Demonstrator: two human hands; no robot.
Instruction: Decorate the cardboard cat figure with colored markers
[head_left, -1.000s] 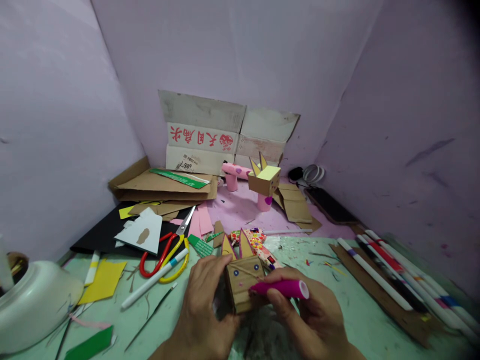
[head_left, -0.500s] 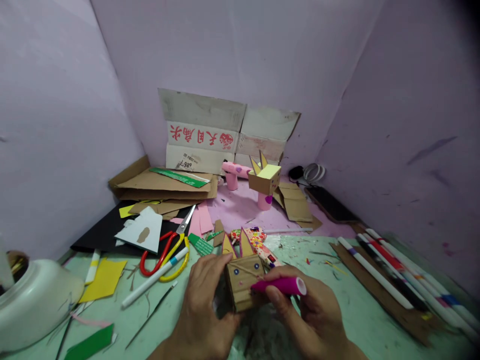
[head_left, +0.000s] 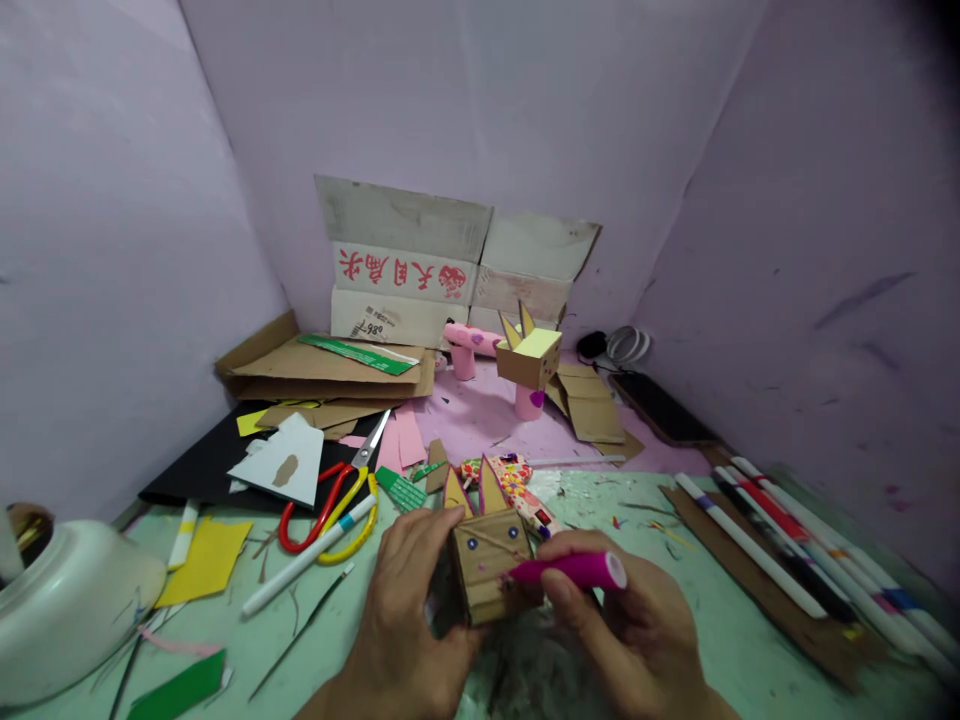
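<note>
A small cardboard box head (head_left: 487,575) with two pointed ears and two dark-centred eyes is gripped along its left side by my left hand (head_left: 412,600). Between the thumb and fingers of my right hand (head_left: 626,625) is a magenta marker (head_left: 577,571), its tip at the lower right of the box face, where small pink marks show. Just behind the ears lies a floral-patterned piece (head_left: 517,482). Farther back stands a pink figure (head_left: 529,402) with a similar eared box head (head_left: 521,368).
Red and yellow scissors (head_left: 349,485) and a white marker (head_left: 292,572) lie at left, near a white rounded container (head_left: 82,610). Several markers (head_left: 750,545) rest on cardboard at right. A phone (head_left: 664,408) and folded cardboard (head_left: 330,368) are farther back.
My right hand and the magenta marker have shifted slightly to the right, the tip moving a little across the box face. My left hand and the box look nearly still.
</note>
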